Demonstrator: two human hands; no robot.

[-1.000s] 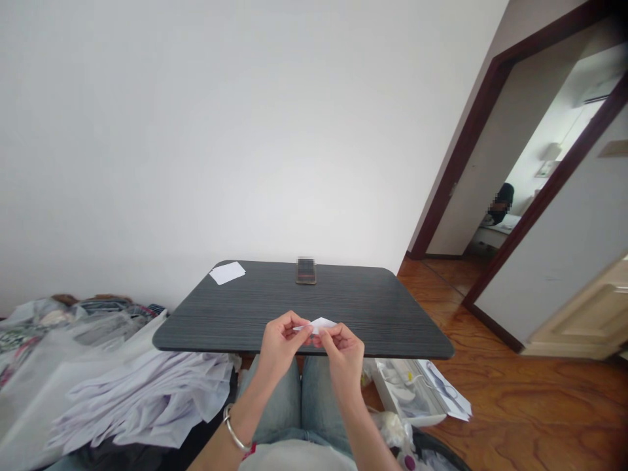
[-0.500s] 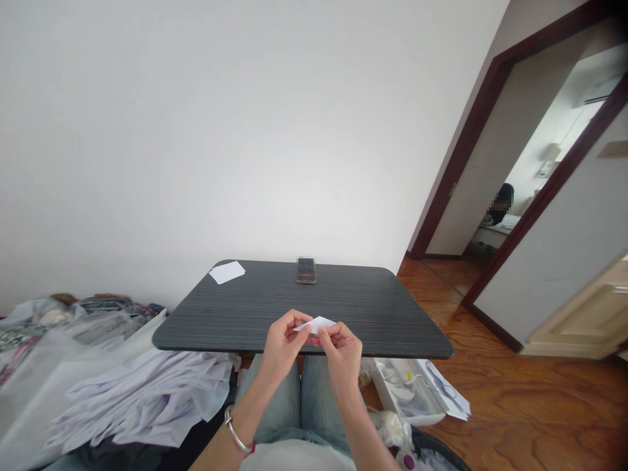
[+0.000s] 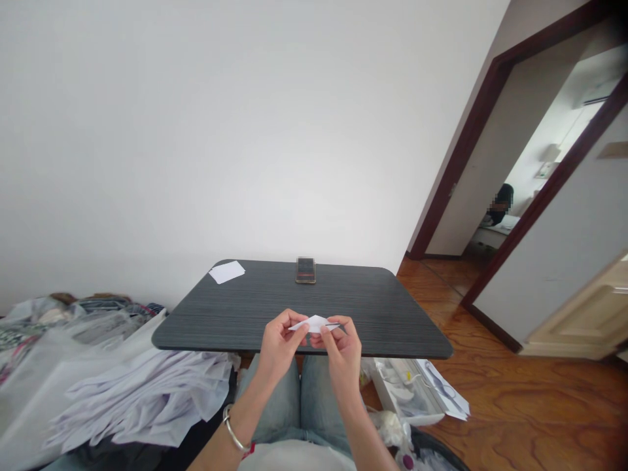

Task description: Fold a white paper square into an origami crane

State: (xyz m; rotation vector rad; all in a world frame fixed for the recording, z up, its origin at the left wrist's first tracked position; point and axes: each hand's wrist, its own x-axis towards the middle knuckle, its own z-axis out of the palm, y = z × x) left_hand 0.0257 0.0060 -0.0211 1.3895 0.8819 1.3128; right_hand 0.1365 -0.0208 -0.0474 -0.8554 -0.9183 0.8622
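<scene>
A small folded piece of white paper (image 3: 315, 322) is held up over the front edge of the dark table (image 3: 265, 304). Its top comes to a low point, and its two sides taper outward. My left hand (image 3: 283, 340) pinches the left side between thumb and fingers. On the other side, my right hand (image 3: 340, 340) has its thumb and fingers closed on the paper too. The lower part of the sheet is hidden behind my thumbs. Flat white paper sheets (image 3: 227, 271) lie at the table's far left corner.
A phone-like dark object (image 3: 305, 270) stands at the table's back edge by the wall. White cloth (image 3: 147, 396) is heaped at the lower left. A white box (image 3: 409, 396) of small items sits on the floor at right. Beyond the doorway, a person (image 3: 501, 203) is visible.
The folded paper has shifted slightly left between my hands. My right fingers have lifted and opened a little along its right side, and more of the right tip shows.
</scene>
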